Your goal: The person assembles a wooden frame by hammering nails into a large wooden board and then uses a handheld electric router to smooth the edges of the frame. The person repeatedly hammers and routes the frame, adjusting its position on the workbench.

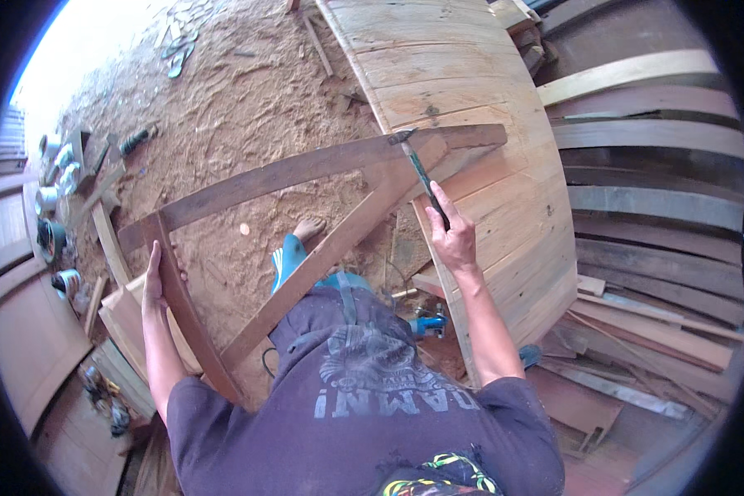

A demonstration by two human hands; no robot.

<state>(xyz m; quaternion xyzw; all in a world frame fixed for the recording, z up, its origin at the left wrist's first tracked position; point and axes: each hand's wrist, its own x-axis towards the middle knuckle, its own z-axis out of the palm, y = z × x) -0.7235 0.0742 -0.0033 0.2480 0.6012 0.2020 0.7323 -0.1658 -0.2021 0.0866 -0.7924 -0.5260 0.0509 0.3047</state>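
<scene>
A triangular wooden frame made of dark boards crosses the middle of the view, its long top board (281,172) resting at the right end on a light plank tabletop (438,70). My left hand (155,283) grips the frame's short side board (178,285), fingers stretched along its outer edge and the thumb partly hidden. In my right hand (455,240) is a hammer (424,179) with a dark handle, its head lying over the long top board near the joint with the diagonal board (331,248). Whether the head touches the wood I cannot tell.
Sandy ground (223,107) lies beyond the frame. Stacked planks (653,198) line the right side. A blue power tool (430,324) sits beside the tabletop's near left edge. Tape rolls (48,198) and wood offcuts (112,240) are at the left. My bare foot (309,228) shows under the frame.
</scene>
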